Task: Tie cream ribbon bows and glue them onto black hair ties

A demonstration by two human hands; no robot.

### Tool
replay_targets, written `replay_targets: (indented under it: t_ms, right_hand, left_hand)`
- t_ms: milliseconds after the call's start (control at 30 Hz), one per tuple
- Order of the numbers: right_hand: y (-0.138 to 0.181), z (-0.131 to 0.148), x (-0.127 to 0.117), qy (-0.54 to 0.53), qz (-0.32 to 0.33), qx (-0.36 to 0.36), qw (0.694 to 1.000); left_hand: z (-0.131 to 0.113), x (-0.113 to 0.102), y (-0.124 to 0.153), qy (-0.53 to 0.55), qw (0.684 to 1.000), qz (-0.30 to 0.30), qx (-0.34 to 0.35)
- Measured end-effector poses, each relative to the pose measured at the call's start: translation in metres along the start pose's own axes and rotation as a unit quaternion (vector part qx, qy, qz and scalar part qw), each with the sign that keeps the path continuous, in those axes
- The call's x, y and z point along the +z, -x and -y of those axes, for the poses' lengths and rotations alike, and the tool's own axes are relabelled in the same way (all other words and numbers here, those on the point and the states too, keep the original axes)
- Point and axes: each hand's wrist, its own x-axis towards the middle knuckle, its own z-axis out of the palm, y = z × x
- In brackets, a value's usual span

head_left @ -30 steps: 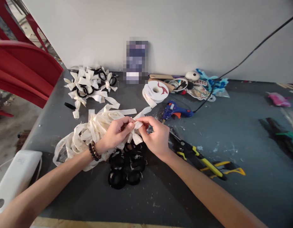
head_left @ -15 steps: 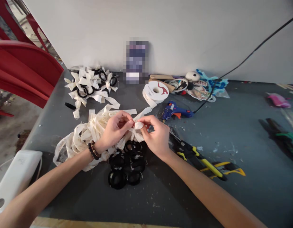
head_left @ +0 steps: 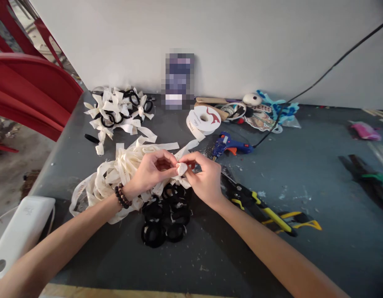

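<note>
mid-frame, left hand (head_left: 151,171) and right hand (head_left: 206,178) clamp ribbon (head_left: 181,169) between fingertips; knotting seems in hand, next calling for even tension.

Place: you are at a craft workshop table (head_left: 210,265); home or business, you cannot tell.
Glue gun (head_left: 225,142): blue, at 3 o'clock in your view, dried specks nearby.
Pliers (head_left: 273,217): yellow-handled, at your 4.
White ribbon (head_left: 113,171): heaped at your 8.
Ribbon spool (head_left: 196,118): at your 1.
Bow hair ties (head_left: 116,103): piled at your 10.
</note>
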Motion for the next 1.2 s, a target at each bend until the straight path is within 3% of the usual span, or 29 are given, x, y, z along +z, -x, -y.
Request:
replay_targets:
  t_ms: [400, 767, 1200]
  right_hand:
    - [0.0006, -0.0023, 0.0000, -0.016, 0.005, 0.008, 1.000]
    - [-0.0009, 0.0018, -0.0001, -0.002, 0.006, 0.003, 1.000]
    - [0.0001, -0.0025, 0.0006, 0.000, 0.021, -0.010, 1.000]
  left_hand:
    - [-0.0021, 0.0000, 0.0007, -0.025, 0.999, -0.047, 0.003]
    - [-0.0024, 0.0050, 0.0059, -0.210, 0.968, -0.092, 0.102]
    - [0.0015, 0.0016, 0.0046, -0.232, 0.953, -0.123, 0.150]
